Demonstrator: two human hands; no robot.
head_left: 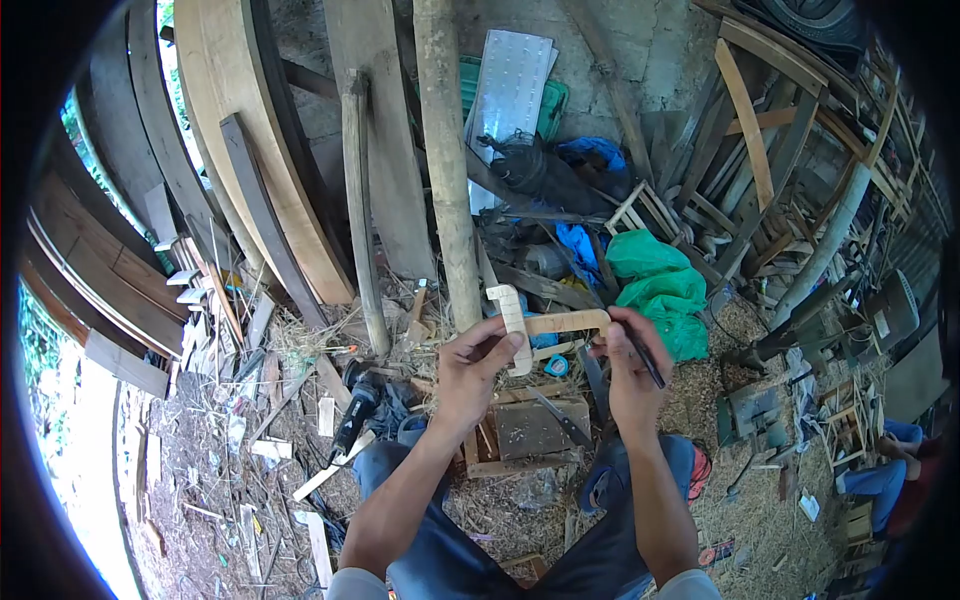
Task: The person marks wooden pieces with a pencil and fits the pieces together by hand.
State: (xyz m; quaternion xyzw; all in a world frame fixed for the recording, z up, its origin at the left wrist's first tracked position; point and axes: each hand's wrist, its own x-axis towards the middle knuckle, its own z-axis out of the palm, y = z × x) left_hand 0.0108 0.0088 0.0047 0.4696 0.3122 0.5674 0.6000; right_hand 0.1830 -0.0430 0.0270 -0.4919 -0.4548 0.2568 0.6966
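Observation:
In front of my knees, my left hand (475, 375) is closed on a pale, T-shaped wooden piece. Its curved crosspiece (512, 325) carries pencil-like marks, and a bar (565, 322) runs from it to the right. My right hand (635, 375) is closed around a dark pen-like stick (645, 355), its fingertips at the bar's right end. Whether those fingertips also grip the bar is hard to see. Below the hands, a pointed blade with a dark handle (572, 428) lies by a low wooden block (525, 432). A blue tape measure (557, 366) rests just beyond.
A black angle grinder (354, 415) lies left of my legs among wood scraps. Tall planks (265, 150) and a post (447, 150) stand ahead. Green plastic (655, 285) lies to the right, near stacked wooden frames (760, 130). Another person's leg (868, 482) shows at far right.

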